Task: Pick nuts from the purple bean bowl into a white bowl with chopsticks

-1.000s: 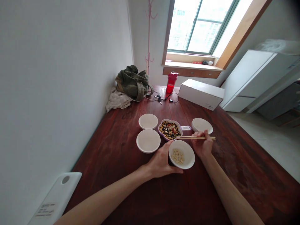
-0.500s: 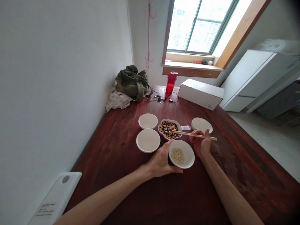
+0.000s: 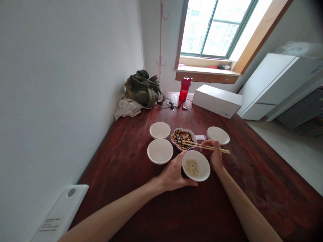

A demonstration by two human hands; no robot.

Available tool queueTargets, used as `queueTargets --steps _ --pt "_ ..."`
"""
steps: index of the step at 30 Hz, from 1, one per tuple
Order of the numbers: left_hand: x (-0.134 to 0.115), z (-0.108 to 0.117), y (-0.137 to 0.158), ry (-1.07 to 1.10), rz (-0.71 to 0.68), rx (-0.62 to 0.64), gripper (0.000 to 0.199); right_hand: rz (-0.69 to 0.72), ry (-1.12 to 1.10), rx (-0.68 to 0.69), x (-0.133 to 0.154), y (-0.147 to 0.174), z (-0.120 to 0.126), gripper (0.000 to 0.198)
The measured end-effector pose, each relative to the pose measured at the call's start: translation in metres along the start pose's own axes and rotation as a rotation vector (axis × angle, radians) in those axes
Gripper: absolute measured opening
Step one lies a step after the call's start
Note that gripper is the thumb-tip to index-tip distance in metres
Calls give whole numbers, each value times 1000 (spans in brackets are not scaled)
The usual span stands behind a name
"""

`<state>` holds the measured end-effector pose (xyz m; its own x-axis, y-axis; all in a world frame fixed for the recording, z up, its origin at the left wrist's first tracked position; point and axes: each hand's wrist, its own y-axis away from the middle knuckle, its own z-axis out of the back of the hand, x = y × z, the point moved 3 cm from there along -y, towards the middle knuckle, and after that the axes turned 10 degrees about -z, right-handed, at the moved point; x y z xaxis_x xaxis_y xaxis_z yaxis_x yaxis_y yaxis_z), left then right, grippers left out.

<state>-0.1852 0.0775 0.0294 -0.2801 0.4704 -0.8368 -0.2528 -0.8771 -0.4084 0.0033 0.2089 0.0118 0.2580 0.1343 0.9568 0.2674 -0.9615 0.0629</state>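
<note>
My left hand [image 3: 174,173] is wrapped round the side of a white bowl [image 3: 204,169], which has a small heap of pale, flat pieces [image 3: 192,167] at its bottom. Between the fingers of my right hand [image 3: 214,154] is a pair of chopsticks [image 3: 205,147]. Their tips reach into the purple-rimmed, flower-shaped dish [image 3: 195,137], over a mix of beans and grains [image 3: 180,138] in black, yellow and red. Whether the tips grip a piece is too small to tell. Two bare white bowls [image 3: 159,151] stand left of the dish, and another white bowl [image 3: 218,135] is beyond my right hand.
Farther back on the dark red table [image 3: 121,174] are a green bag [image 3: 143,89], a cloth [image 3: 127,107], keys with cables [image 3: 172,107], a red shaker bottle [image 3: 185,89] and a white box [image 3: 217,101]. A white board-like object [image 3: 63,211] is at the lower left, by the wall.
My right hand has shifted slightly left, and the chopstick tips have moved farther into the dish and spread apart. My left hand stays on the bowl.
</note>
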Motion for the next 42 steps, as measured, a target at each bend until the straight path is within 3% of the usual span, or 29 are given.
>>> queueTargets --steps 14,19,42 --pt "1 -1 2 -110 -6 -82 126 23 89 -58 -5 -4 7 61" --pt "3 -2 3 -101 -17 -34 129 26 98 -78 -3 -4 8 62" --pt "6 -2 3 -58 -100 -70 117 142 181 -141 4 3 1 63"
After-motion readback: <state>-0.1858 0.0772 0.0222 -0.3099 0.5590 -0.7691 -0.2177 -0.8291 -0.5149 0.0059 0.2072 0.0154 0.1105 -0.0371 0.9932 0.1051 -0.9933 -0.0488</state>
